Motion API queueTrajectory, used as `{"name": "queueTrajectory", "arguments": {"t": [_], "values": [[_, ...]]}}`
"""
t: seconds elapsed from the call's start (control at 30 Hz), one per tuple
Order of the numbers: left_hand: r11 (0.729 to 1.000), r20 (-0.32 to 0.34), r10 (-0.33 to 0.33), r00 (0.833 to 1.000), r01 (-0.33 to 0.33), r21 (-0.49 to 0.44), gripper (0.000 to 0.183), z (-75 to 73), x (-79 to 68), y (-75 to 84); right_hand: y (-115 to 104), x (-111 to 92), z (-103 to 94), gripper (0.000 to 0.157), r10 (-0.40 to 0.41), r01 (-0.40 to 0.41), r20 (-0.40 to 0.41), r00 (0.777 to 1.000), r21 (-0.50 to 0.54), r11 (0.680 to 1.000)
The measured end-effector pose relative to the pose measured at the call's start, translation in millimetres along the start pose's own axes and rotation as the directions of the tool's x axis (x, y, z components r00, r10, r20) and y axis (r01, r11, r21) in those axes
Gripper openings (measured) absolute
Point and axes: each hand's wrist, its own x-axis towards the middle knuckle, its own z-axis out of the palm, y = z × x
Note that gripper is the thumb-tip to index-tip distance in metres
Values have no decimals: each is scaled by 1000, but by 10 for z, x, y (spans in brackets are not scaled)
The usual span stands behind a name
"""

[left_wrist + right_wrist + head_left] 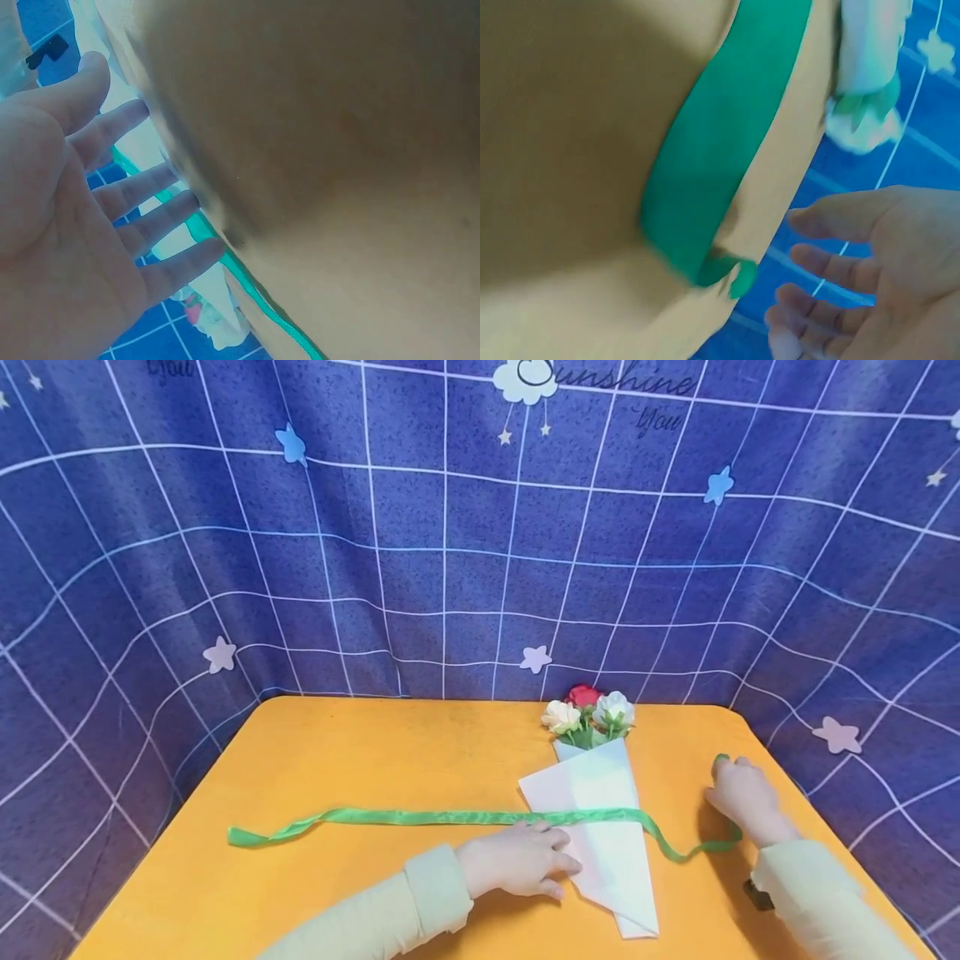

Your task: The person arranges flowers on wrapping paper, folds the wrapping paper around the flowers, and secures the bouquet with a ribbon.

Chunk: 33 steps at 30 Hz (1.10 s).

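Note:
A bouquet wrapped in white paper lies on the table, with red, cream and white flowers at its far end. Across the wrap stretches a long green ribbon, its left part running almost straight. My left hand has its fingers spread at the wrap's left edge, fingertips right by the ribbon. To the right of the bouquet, my right hand is over the ribbon's right end, partly hiding it. In the right wrist view the curled ribbon end sits just off that hand's loosely bent fingers.
The orange table has rounded far corners. A blue curtain with white grid lines and stars hangs close behind it and along both sides. A small dark object shows under the right sleeve.

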Motion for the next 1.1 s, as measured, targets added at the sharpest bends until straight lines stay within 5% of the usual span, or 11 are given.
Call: {"name": "queueTrajectory", "arguments": {"t": [0.07, 0.27, 0.5, 0.87, 1.1], "values": [[1000, -1, -1, 1000, 1, 5, 48, -5, -13, 4, -177, 79, -73, 26, -8, 11, 36, 999, -68, 998], [1000, 3, -8, 1000, 8, 5, 48, -27, -47, 22, -499, 175, 52, 26, -48, 17, 152, 987, 202, 979], [1000, 3, -10, 1000, 10, 16, 48, -36, -80, 36, -751, 211, 227, 43, -12, -166, 322, 947, 517, 840], [999, -6, -9, 1000, 9, 40, 48, -48, -135, 61, -853, 261, 335, 55, 108, -399, 469, 877, 583, 708], [998, -5, -9, 1000, 9, 55, 48, -56, -161, 80, -902, 270, 404, 42, 36, -388, 477, 878, 667, 636]]}}
